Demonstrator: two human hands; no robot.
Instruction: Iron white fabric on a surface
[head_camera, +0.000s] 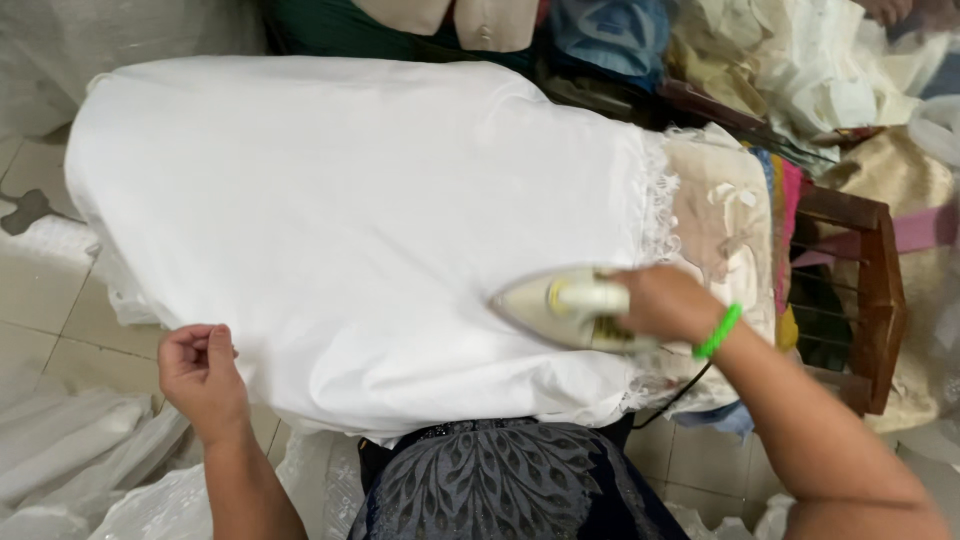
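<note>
A white cloth (350, 210) with a lace edge (657, 200) lies spread over an ironing board. My right hand (668, 302), a green band on its wrist, grips the handle of a cream-coloured iron (560, 305) that rests on the cloth at its right part, tip pointing left. My left hand (200, 372) pinches the near left edge of the cloth, fingers curled.
A wooden chair frame (875, 280) stands right of the board, with beige and coloured fabrics (730, 220) draped at the board's end. Piles of cloth (820, 70) lie at the back right. White fabric (70, 450) heaps on the tiled floor at lower left. The iron's cord (680, 392) hangs down.
</note>
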